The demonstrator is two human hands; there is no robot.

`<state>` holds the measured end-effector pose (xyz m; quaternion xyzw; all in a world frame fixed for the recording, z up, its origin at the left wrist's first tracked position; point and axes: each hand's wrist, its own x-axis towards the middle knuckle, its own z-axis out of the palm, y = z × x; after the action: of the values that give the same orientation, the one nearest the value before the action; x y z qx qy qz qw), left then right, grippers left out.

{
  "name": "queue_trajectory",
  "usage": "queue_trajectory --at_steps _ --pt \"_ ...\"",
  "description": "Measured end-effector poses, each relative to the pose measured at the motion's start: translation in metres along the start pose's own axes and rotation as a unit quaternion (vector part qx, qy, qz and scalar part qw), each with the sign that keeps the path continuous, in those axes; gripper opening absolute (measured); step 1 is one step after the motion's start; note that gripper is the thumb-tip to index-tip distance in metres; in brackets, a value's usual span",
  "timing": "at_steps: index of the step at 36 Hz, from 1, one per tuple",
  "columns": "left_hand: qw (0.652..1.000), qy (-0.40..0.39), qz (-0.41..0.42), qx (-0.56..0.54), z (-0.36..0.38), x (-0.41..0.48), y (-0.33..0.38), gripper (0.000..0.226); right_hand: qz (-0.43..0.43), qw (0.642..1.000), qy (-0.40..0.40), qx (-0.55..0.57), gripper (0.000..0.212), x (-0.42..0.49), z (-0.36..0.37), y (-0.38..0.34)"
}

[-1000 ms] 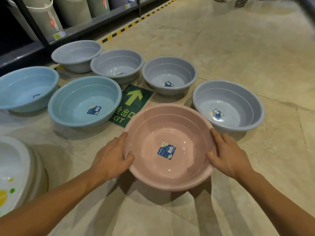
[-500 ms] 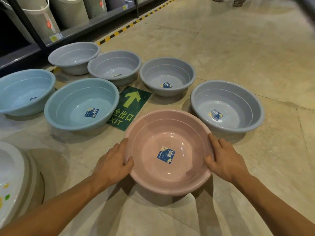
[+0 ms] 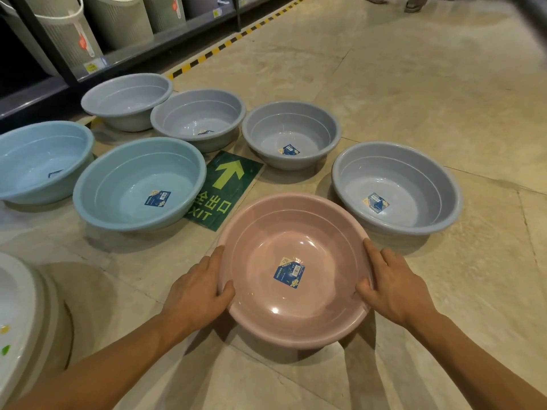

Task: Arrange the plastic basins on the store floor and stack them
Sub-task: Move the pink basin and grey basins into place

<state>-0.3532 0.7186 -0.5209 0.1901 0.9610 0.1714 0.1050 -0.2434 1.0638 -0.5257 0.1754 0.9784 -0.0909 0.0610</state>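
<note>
A pink basin (image 3: 266,238) with a blue label inside sits low over the floor in front of me. My left hand (image 3: 198,288) grips its left rim and my right hand (image 3: 390,285) grips its right rim, thumbs inside. Beyond it lie a large grey basin (image 3: 414,173) at the right and three smaller grey basins (image 3: 290,125) (image 3: 198,110) (image 3: 127,93) in a row. Two light blue basins (image 3: 130,167) (image 3: 38,146) stand at the left.
A green exit arrow sticker (image 3: 228,187) lies on the floor between the basins. White basins (image 3: 17,306) are stacked at the lower left. A dark shelf (image 3: 142,51) with ribbed bins runs along the back left, edged by yellow-black tape. A person's feet (image 3: 411,4) show far back.
The pink basin, held by both hands, has come slightly toward me and lower, uncovering more of the exit sticker. The other basins have not moved.
</note>
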Motion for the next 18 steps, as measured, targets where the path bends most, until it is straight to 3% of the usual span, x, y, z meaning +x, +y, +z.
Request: queue_trajectory --at_steps 6,10,18 --pt "0.998 0.026 -0.021 0.061 -0.002 0.003 0.002 0.068 0.008 1.0 0.017 -0.003 0.076 0.005 -0.012 -0.007" --pt "0.994 0.054 0.009 0.095 -0.023 0.017 0.008 0.06 -0.008 0.999 0.028 -0.016 0.061 0.016 -0.036 -0.018" --pt "0.984 0.037 0.08 0.153 -0.101 0.054 0.028 0.051 -0.051 0.985 -0.039 -0.163 0.041 0.049 -0.111 -0.08"
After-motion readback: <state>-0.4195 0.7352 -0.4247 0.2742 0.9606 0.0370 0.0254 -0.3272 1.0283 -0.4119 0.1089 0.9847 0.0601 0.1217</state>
